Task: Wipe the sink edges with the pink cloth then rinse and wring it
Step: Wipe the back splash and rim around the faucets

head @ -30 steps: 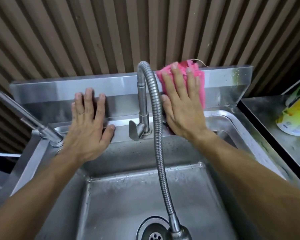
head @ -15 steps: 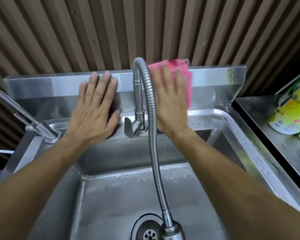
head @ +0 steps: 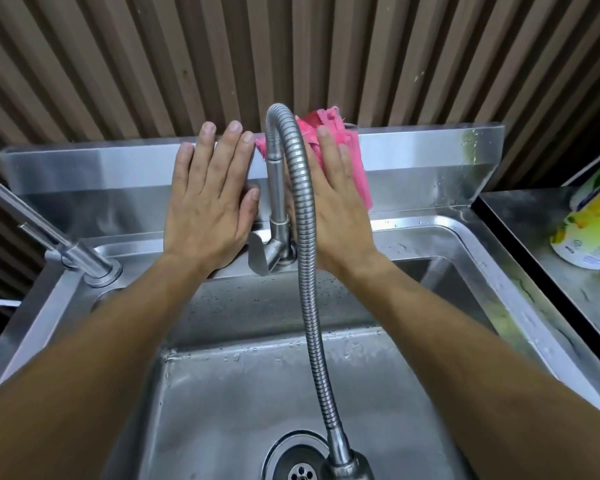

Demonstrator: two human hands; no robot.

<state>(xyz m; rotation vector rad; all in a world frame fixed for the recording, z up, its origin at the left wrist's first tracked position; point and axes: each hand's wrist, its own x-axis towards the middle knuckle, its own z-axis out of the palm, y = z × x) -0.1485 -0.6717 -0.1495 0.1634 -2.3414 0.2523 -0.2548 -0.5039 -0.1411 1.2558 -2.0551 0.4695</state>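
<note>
My right hand (head: pixel 336 209) presses the pink cloth (head: pixel 355 161) flat against the steel backsplash (head: pixel 423 157) of the sink, just right of the faucet. Most of the cloth is hidden under my palm; its frayed top pokes above the backsplash edge, and a pink corner shows left of the faucet pipe. My left hand (head: pixel 212 199) lies flat, fingers together, on the backsplash left of the faucet, its fingertips at the top edge. The flexible steel faucet hose (head: pixel 305 237) arcs down between my hands to its nozzle over the drain (head: pixel 300 469).
A second steel tap (head: pixel 73 254) stands at the sink's left corner. A yellow-green bottle (head: pixel 593 233) lies on the steel counter (head: pixel 541 223) to the right. A ribbed brown wall rises behind the backsplash. The basin (head: pixel 243 393) is wet with droplets.
Both hands slid along the backsplash toward the faucet: the left hand moved right and upward, and the right hand carried the cloth left until it reached behind the faucet pipe.
</note>
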